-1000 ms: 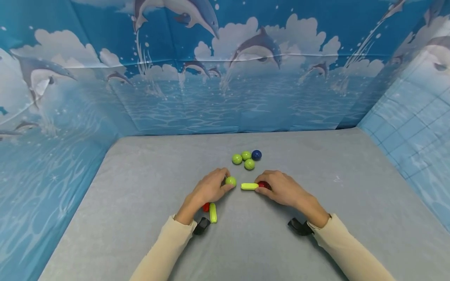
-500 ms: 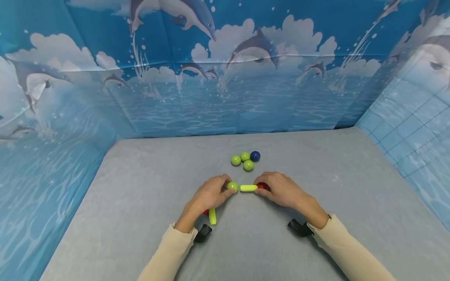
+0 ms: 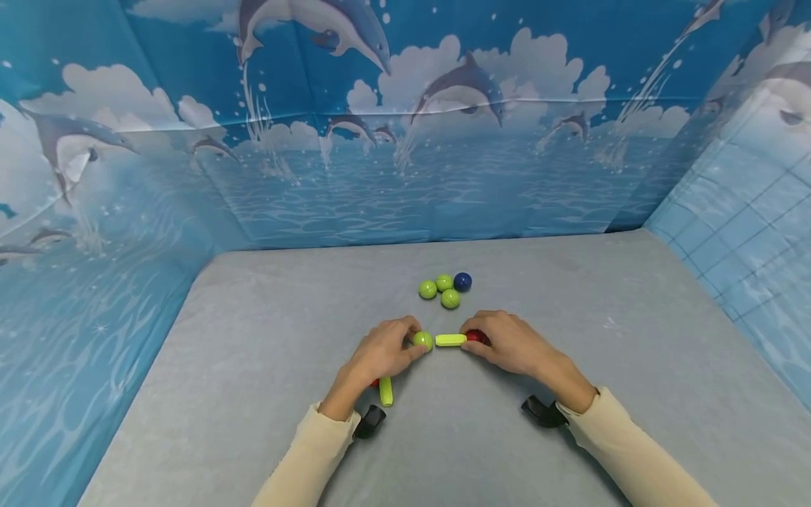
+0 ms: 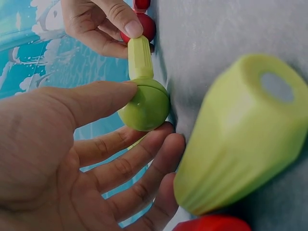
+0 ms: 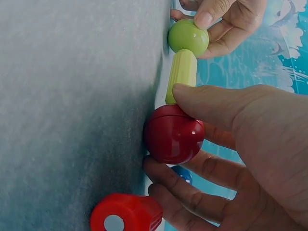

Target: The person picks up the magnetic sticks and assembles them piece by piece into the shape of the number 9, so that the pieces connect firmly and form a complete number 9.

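Observation:
My left hand (image 3: 386, 348) pinches a glossy green ball (image 4: 144, 108) between thumb and fingers. My right hand (image 3: 507, 341) grips a dark red ball (image 5: 174, 134), thumb tip at the end of a yellow-green ridged stick (image 3: 450, 340). The stick lies lengthwise between the two balls, and its left end meets the green ball in the wrist views. A red stick (image 5: 120, 214) with a grey end disc shows beneath the right hand, hidden in the head view. Beside the left wrist lies another yellow-green stick (image 4: 240, 134), with a red piece (image 4: 211, 224) partly hidden by the hand.
Beyond the hands, several green balls (image 3: 450, 298) sit clustered with one dark blue ball (image 3: 462, 282) on the grey cloth surface (image 3: 285, 317). Dolphin-printed blue curtains (image 3: 380, 190) enclose the back and sides. Black wrist cameras (image 3: 370, 421) hang under both wrists.
My left hand has brought the green ball rightward and slightly nearer, up to the stick's left end. The right hand has stayed nearly still, holding the red ball.

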A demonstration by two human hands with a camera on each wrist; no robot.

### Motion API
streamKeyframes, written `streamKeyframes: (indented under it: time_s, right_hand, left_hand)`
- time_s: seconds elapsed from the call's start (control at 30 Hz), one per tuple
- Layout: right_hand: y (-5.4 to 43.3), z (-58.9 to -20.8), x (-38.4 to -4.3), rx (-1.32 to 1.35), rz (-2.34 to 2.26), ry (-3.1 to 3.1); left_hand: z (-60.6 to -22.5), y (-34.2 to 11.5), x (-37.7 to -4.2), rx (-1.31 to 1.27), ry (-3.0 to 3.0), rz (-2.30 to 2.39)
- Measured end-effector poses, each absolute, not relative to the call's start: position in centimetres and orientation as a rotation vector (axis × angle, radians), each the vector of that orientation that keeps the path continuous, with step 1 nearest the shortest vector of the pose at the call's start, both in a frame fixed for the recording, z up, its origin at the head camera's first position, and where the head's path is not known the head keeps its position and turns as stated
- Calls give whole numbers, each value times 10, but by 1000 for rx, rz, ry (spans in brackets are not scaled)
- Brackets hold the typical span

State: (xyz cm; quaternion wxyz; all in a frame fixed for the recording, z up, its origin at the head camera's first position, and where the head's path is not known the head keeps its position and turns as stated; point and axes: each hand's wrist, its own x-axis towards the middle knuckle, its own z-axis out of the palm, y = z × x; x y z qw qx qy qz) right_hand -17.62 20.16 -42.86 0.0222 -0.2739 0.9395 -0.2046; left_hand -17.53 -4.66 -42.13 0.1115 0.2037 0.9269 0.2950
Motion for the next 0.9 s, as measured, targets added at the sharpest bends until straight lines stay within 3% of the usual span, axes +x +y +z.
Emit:
streamKeyframes:
  time_s: [0.4, 0.9]
  right_hand:
    - [201, -429, -174, -864, -631, 2925]
    - [203, -429, -175, -861, -641, 2899]
  left_hand:
    - [-421, -50, -173, 613, 2731, 857]
    - [-408, -91, -158, 541, 2833, 959]
